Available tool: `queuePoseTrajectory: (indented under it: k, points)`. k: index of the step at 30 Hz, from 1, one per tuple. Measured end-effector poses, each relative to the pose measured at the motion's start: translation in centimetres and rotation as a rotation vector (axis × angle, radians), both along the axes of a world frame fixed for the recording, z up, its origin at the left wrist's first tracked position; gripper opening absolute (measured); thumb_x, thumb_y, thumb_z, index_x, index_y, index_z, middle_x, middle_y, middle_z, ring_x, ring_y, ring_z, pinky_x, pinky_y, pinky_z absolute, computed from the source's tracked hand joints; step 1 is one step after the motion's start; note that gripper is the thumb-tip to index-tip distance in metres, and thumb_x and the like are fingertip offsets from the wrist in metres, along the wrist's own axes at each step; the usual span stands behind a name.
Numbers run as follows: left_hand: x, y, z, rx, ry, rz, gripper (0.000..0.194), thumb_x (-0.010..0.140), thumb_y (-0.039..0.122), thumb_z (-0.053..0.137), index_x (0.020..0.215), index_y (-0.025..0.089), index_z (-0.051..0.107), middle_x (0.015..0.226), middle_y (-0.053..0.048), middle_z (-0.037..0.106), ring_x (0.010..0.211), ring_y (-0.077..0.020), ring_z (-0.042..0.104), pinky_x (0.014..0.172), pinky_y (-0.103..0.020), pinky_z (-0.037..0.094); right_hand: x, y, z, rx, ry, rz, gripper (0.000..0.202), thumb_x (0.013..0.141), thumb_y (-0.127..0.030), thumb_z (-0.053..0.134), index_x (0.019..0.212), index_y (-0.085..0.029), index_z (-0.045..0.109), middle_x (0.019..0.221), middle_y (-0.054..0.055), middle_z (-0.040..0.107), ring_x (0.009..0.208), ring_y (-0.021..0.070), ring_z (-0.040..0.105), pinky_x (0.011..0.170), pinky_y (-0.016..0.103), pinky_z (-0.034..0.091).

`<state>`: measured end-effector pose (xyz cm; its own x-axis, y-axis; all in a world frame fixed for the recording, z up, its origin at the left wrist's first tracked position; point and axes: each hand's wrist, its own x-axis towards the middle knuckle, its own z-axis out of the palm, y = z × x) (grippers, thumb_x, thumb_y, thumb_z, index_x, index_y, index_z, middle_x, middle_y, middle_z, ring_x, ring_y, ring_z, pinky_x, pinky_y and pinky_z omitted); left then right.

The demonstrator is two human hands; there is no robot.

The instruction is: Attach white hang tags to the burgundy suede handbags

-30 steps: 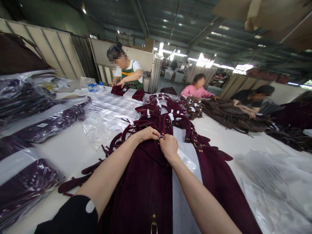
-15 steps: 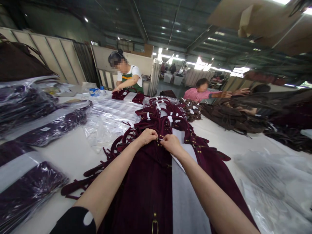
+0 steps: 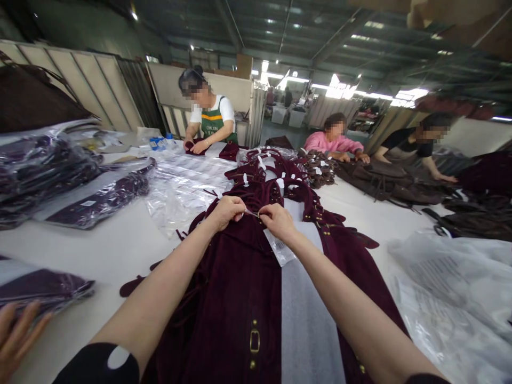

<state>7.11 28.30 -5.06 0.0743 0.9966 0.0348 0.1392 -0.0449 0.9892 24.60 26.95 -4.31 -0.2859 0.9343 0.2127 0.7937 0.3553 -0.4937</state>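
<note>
Over the bench point(image 3: 128, 234), left hand point(image 3: 229, 212) and right hand point(image 3: 279, 221), now farther apart, pinch a strand point(image 3: 251, 213). The bag point(image 3: 230, 277) is burgundy, brass-buckled.

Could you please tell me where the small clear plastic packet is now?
In the head view, the packet is just below the right hand, slightly right of centre, overlapping the left edge of the grey strip.

factory workshop | 3 co-workers point(image 3: 216, 120) across long worktable point(image 3: 120, 242) | heaped maroon bags point(image 3: 236, 288) | beamed roof point(image 3: 260, 32)
</note>
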Motion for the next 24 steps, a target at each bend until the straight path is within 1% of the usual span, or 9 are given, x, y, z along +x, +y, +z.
queuePoseTrajectory:
  k: [5, 10, 12, 14, 17, 18, 20, 22, 24]
  points:
    - [-0.5, -0.4, 0.0, 0.042, 0.048, -0.009, 0.008, 0.054, 0.019, 0.052, 0.054, 0.013, 0.056, 0.037, 0.004, 0.044, 0.037, -0.0065, 0.036, 0.041, -0.020, 0.022, -1.9, 1.2, -1.1, 0.022, 0.063, 0.117, 0.017, 0.081, -0.024, 0.057, 0.095, -0.020, 0.066, 0.093, 0.004, 0.061, 0.086, 0.0157, 0.055, 0.078, 0.027, 0.040]
    - [-0.8, -0.3, -0.3, 0.052, 0.091, -0.046, 0.009, 0.054, 0.020, 0.054, 0.056, 0.012, 0.058, 0.039, 0.004, 0.045, 0.039, -0.0065, 0.036, 0.041, -0.020, 0.023, -2.4, 1.7, -1.3, -0.003, 0.090, 0.138, 0.013, 0.085, -0.023, 0.052, 0.087, -0.020, 0.065, 0.091, 0.003, 0.061, 0.088, 0.0151, 0.055, 0.079, 0.026, 0.039]
    - [-0.7, -0.3, -0.4, 0.056, 0.101, -0.060, 0.008, 0.054, 0.019, 0.053, 0.055, 0.012, 0.058, 0.040, 0.004, 0.045, 0.039, -0.0062, 0.036, 0.042, -0.019, 0.024, -2.5, 1.7, -1.2, 0.011, 0.059, 0.118, 0.014, 0.086, -0.022, 0.050, 0.088, -0.019, 0.063, 0.090, 0.004, 0.061, 0.087, 0.0151, 0.054, 0.078, 0.025, 0.039]
    - [-0.5, -0.1, -0.3, 0.055, 0.081, -0.083, 0.008, 0.053, 0.018, 0.053, 0.055, 0.012, 0.058, 0.040, 0.004, 0.045, 0.039, -0.0060, 0.037, 0.041, -0.019, 0.024, -2.6, 1.5, -1.1, 0.073, -0.001, 0.107, 0.016, 0.088, -0.021, 0.046, 0.091, -0.017, 0.061, 0.092, 0.005, 0.059, 0.088, 0.0157, 0.053, 0.078, 0.025, 0.039]
    - [0.2, 0.1, 0.1, 0.027, -0.070, -0.087, 0.007, 0.051, 0.016, 0.054, 0.055, 0.011, 0.058, 0.042, 0.002, 0.049, 0.038, -0.0053, 0.036, 0.039, -0.019, 0.021, -2.3, 1.1, -0.5, 0.187, -0.144, 0.117, 0.019, 0.089, -0.018, 0.041, 0.094, -0.014, 0.059, 0.097, 0.009, 0.057, 0.093, 0.0183, 0.051, 0.079, 0.027, 0.038]
    - [0.4, 0.1, 0.3, 0.007, -0.150, -0.089, 0.007, 0.050, 0.015, 0.054, 0.055, 0.011, 0.058, 0.046, 0.001, 0.053, 0.037, -0.0047, 0.035, 0.038, -0.019, 0.020, -2.0, 0.8, -0.2, 0.205, -0.179, 0.107, 0.020, 0.089, -0.017, 0.040, 0.094, -0.014, 0.059, 0.098, 0.010, 0.057, 0.095, 0.0191, 0.050, 0.080, 0.028, 0.038]
    - [0.9, 0.0, 0.7, -0.042, -0.307, -0.115, 0.006, 0.049, 0.014, 0.054, 0.053, 0.011, 0.056, 0.056, -0.004, 0.061, 0.035, -0.0036, 0.034, 0.037, -0.019, 0.018, -0.7, 0.2, 0.3, 0.199, -0.191, 0.022, 0.021, 0.089, -0.018, 0.040, 0.101, -0.015, 0.057, 0.102, 0.010, 0.057, 0.097, 0.0204, 0.050, 0.082, 0.030, 0.037]
    - [1.2, -0.3, 1.2, -0.091, -0.408, -0.162, 0.005, 0.050, 0.014, 0.053, 0.054, 0.011, 0.054, 0.062, -0.007, 0.065, 0.033, -0.0037, 0.034, 0.036, -0.019, 0.018, 1.0, -0.8, 0.5, 0.129, -0.163, -0.101, 0.026, 0.089, -0.028, 0.043, 0.110, -0.016, 0.053, 0.103, 0.011, 0.057, 0.098, 0.0219, 0.051, 0.083, 0.032, 0.038]
    - [1.5, -0.6, 1.5, -0.128, -0.436, -0.180, 0.006, 0.051, 0.015, 0.053, 0.056, 0.012, 0.053, 0.056, -0.007, 0.063, 0.032, -0.0045, 0.033, 0.035, -0.019, 0.017, 2.6, -1.9, 0.4, 0.013, -0.151, -0.183, 0.038, 0.086, -0.041, 0.049, 0.113, -0.015, 0.051, 0.103, 0.011, 0.058, 0.097, 0.0232, 0.053, 0.081, 0.033, 0.039]
